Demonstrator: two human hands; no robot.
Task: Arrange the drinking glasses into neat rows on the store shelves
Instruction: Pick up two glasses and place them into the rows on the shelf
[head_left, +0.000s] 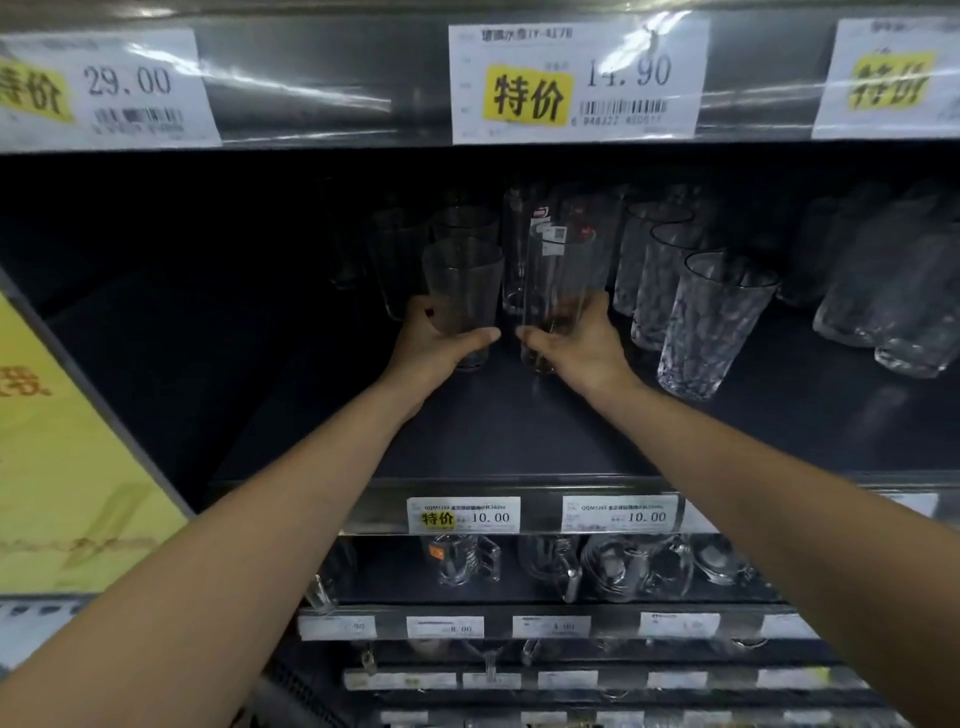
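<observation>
Clear tumbler (462, 283), left hand (435, 349) curled round; taller, seemingly smooth cylinder (555, 275), right hand (583, 349) likewise

Clear smooth glass tumbler (464, 291); right of it, a dimpled textured glass (711, 322). Matt dark shelf (519, 436); glossy plastic-covered paper price tags (576, 83).

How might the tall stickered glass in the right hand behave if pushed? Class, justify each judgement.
The tall glass likely tips easily, being narrow and high. Its smooth clear walls suggest slippery, breakable glass; the right hand grips it low.
</observation>
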